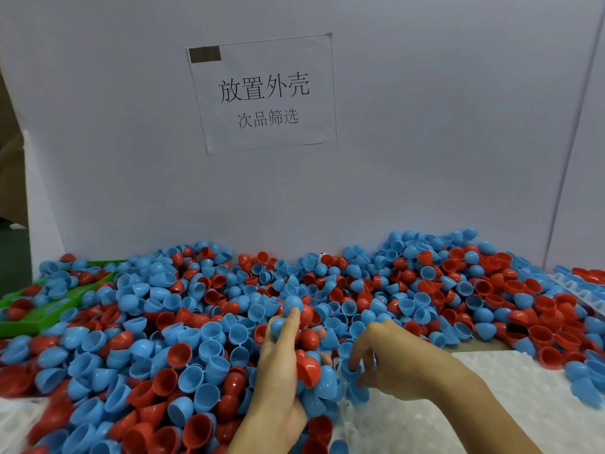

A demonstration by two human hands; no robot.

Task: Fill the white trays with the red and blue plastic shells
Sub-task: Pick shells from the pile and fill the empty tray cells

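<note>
Light is even, soft and fairly bright, with no glare and only faint shadows under the left hand (278, 365) and right hand (389, 362). Shells (183, 381) left of the left hand smear with blur. Wide-angle distortion bends the wall (425, 126) edges.

white tray (586, 294): cut by right edge, mostly buried | green tray (39, 317): perhaps half hidden under shells (183, 322)

A white paper sheet (264, 93) is stuck on the grey backboard (425, 126) at about 12 o'clock. Its large top line reads "放置外壳"; the smaller line beneath reads "次品筛选". A dark patch covers its upper left corner.
</note>
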